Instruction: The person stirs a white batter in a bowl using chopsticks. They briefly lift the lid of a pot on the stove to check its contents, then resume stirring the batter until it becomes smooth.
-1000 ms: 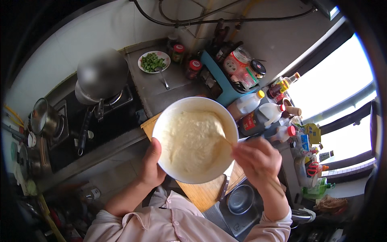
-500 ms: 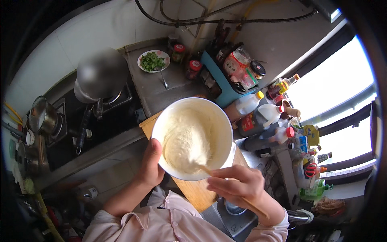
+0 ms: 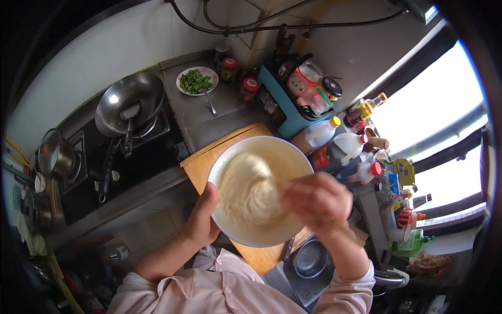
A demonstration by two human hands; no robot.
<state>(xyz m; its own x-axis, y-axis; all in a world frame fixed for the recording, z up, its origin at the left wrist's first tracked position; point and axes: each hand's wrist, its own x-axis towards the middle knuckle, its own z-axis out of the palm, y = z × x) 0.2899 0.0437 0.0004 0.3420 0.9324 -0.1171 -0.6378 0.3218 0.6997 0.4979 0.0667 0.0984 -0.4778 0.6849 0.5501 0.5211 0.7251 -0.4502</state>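
Observation:
A white bowl (image 3: 308, 157) of pale, wet batter (image 3: 248, 193) is tilted toward me above a wooden cutting board (image 3: 209, 157). The batter is swirled in streaks and smeared by motion. My left hand (image 3: 205, 213) grips the bowl's left side, thumb up at the rim and fingers underneath, out of sight. Over the bowl's right side, my right hand (image 3: 319, 201) is blurred, its fingers curled together. It holds wooden chopsticks, plain a moment ago but now mostly hidden by the hand and the blur.
Left of me, a wok (image 3: 117, 102) with a ladle and a lidded pot (image 3: 55, 157) sit on the stove. A plate of chopped greens (image 3: 196, 81) with a spoon stands behind. Large bottles (image 3: 348, 146) line the right. A knife (image 3: 288, 248) lies near a metal basin (image 3: 310, 259) in the sink.
The bowl has shifted slightly right and toward me. My right hand has moved up and right along the bowl's side, and the batter's swirl has changed. The wok now shows clearly.

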